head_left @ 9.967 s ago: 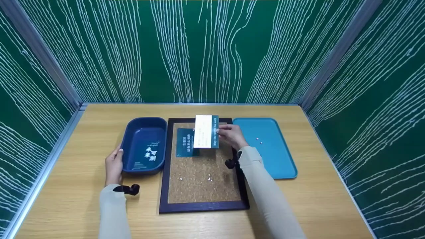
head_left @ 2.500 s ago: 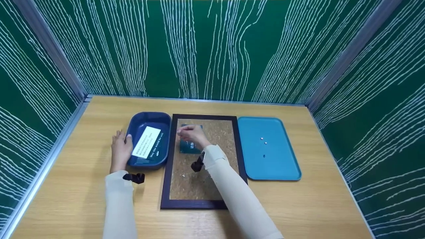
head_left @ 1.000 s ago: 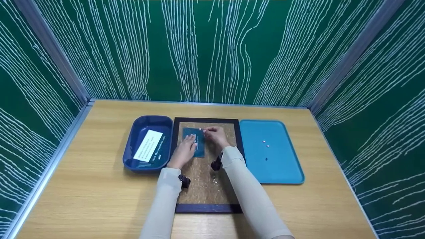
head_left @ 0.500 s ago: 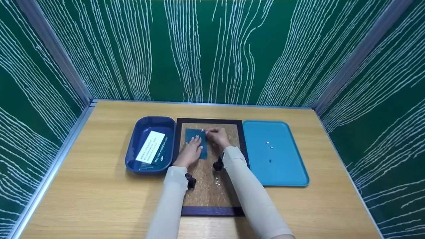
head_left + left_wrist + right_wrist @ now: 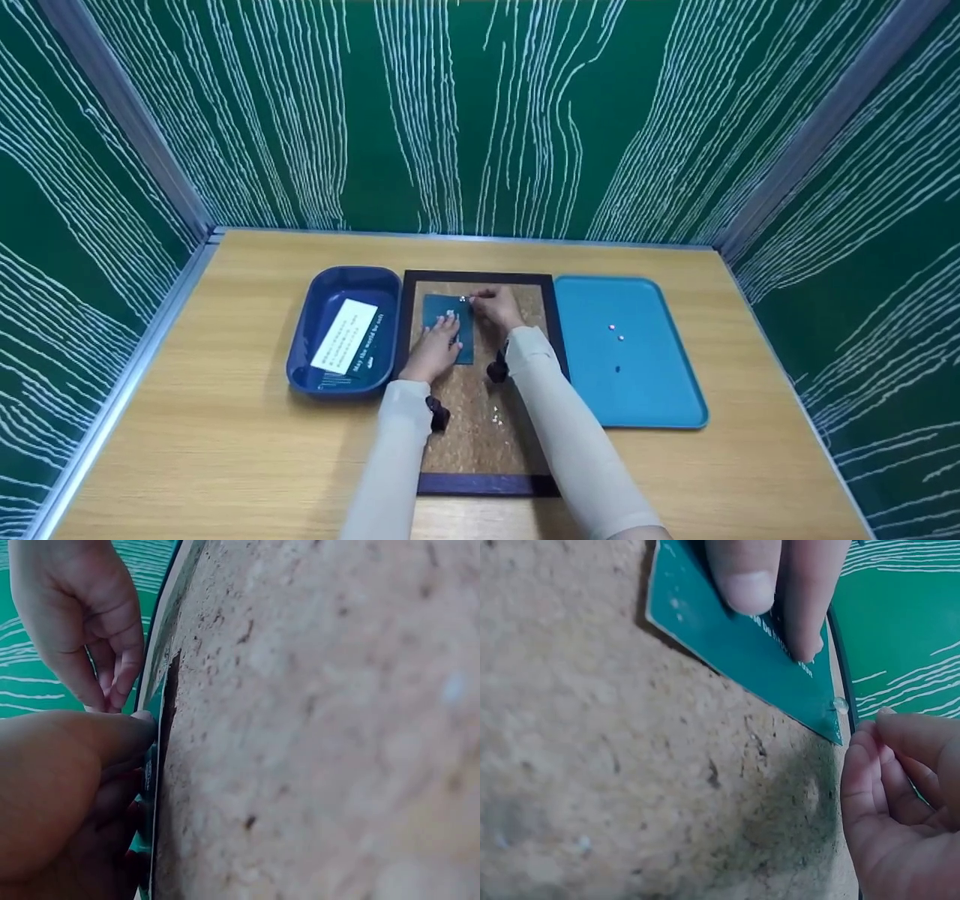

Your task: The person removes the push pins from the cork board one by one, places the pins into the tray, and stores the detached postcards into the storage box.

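A dark green card (image 5: 466, 330) lies on the framed corkboard (image 5: 465, 442). Spread over its face, my left hand (image 5: 435, 351) presses it with straight fingers, which cover part of the print. A clear push pin (image 5: 840, 704) stands in the card near its top right corner. Just right of that pin, my right hand (image 5: 498, 306) has thumb and index fingertips together, other fingers curled. In the right wrist view the fingertips look slightly apart from the pin, and nothing shows between them.
Left of the board stands a navy bin (image 5: 300, 337) holding a white-and-green card (image 5: 345, 336). A turquoise tray (image 5: 645, 397) on the right carries a few tiny pins (image 5: 611, 327). Small clear pins (image 5: 496, 415) sit in the lower cork.
The white-and-green card my right hand held over the board now lies in the bin. My left hand has gone from the bin to the green card. Both hands barely moved this last second.
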`<action>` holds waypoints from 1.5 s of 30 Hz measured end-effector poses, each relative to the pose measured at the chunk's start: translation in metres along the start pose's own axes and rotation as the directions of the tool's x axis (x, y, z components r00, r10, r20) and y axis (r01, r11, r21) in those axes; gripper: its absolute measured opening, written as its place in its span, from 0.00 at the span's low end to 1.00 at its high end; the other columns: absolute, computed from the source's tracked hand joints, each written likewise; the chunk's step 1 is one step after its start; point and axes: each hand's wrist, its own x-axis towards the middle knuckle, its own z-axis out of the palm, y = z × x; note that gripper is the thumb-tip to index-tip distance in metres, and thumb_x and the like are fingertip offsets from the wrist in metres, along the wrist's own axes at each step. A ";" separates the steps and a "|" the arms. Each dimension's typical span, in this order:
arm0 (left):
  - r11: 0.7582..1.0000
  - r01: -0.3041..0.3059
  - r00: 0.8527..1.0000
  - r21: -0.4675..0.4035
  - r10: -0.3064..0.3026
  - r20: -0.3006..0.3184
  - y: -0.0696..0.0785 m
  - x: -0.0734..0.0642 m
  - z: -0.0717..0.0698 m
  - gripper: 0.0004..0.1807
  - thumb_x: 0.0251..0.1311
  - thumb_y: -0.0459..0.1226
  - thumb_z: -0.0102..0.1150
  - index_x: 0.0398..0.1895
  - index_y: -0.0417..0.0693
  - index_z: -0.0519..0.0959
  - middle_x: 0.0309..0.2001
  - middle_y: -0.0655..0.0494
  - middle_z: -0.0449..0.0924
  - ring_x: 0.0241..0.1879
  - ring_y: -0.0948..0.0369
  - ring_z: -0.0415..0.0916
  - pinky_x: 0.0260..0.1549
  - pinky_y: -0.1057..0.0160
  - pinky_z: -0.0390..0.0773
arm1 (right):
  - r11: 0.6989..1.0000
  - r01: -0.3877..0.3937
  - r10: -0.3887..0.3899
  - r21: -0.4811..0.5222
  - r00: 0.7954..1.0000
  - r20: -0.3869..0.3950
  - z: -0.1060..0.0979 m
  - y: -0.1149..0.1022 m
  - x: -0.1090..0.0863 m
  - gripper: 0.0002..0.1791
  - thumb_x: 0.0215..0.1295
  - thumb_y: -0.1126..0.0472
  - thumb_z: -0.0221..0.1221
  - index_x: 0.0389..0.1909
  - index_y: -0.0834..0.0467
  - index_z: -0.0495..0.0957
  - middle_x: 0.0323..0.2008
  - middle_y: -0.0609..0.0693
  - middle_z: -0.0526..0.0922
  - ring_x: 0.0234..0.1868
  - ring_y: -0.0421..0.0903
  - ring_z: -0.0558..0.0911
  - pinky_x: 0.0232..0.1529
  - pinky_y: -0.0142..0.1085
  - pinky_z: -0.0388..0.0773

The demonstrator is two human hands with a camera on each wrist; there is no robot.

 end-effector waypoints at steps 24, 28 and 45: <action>0.999 -0.033 0.999 -0.043 0.032 -0.024 -0.003 0.001 0.001 0.26 0.71 0.36 0.48 0.69 0.34 0.63 0.72 0.41 0.56 0.74 0.45 0.50 0.72 0.45 0.51 | 0.966 0.174 -0.175 -0.191 0.985 0.011 0.016 -0.003 0.014 0.07 0.66 0.68 0.57 0.31 0.65 0.82 0.26 0.51 0.79 0.25 0.42 0.75 0.27 0.30 0.73; 0.999 -0.026 0.999 -0.045 0.025 -0.021 -0.003 0.001 0.001 0.26 0.71 0.37 0.48 0.69 0.35 0.63 0.72 0.41 0.56 0.74 0.46 0.50 0.72 0.45 0.51 | 0.968 0.142 -0.142 -0.209 0.990 0.013 0.017 -0.003 0.017 0.10 0.66 0.66 0.57 0.25 0.61 0.80 0.20 0.48 0.75 0.22 0.41 0.73 0.22 0.30 0.70; 0.998 -0.020 1.000 -0.055 0.018 -0.025 -0.001 0.000 -0.002 0.26 0.70 0.35 0.48 0.69 0.36 0.63 0.73 0.42 0.56 0.74 0.46 0.50 0.72 0.45 0.50 | 0.953 0.062 -0.056 -0.297 0.998 0.028 0.022 -0.005 0.024 0.19 0.68 0.64 0.54 0.15 0.55 0.67 0.14 0.45 0.62 0.16 0.42 0.65 0.17 0.33 0.60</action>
